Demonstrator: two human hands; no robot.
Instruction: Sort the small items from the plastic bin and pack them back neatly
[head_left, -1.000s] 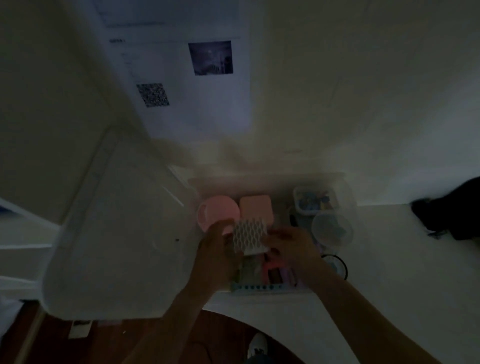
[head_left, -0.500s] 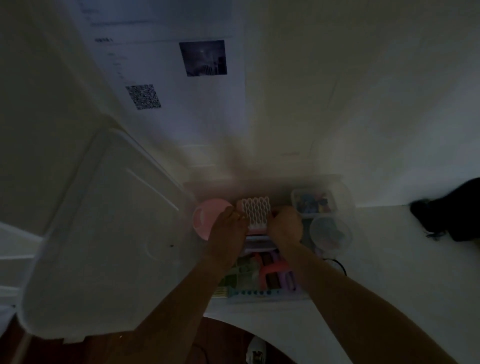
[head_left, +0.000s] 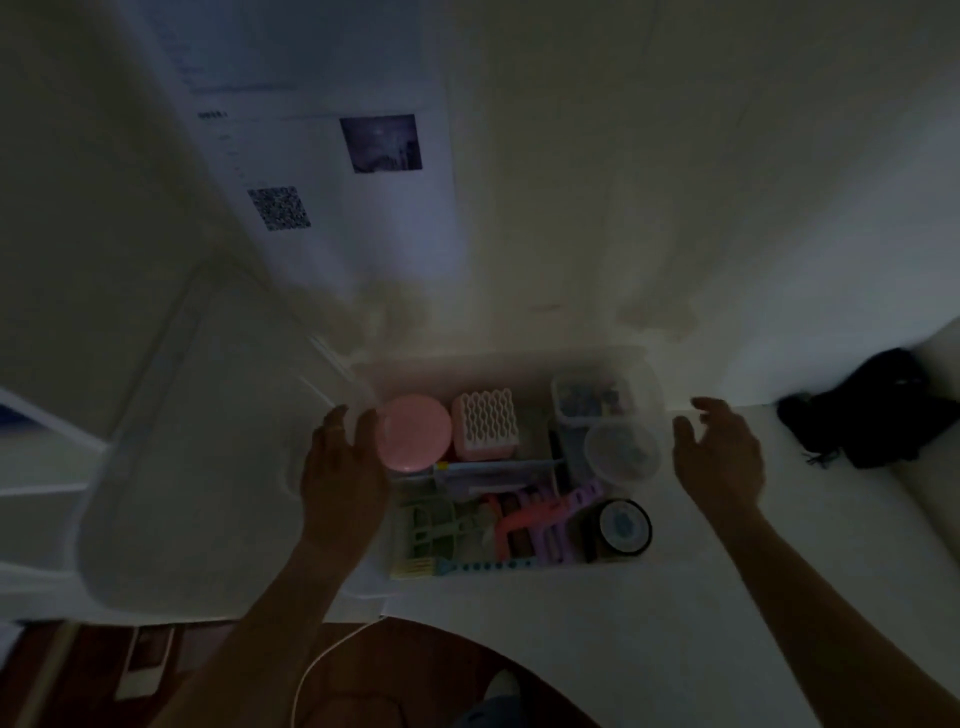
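Both hands flank the plastic bin (head_left: 644, 364), holding nothing. The left hand (head_left: 340, 467) rests beside the pink round case (head_left: 413, 434), fingers relaxed. The right hand (head_left: 719, 452) hovers apart, fingers loosely spread.

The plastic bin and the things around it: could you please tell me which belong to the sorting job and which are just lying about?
Part of the job:
plastic bin
pink round case
white patterned block
round clear tub
bin lid

Just lying about:
black cloth
wall poster
white cable
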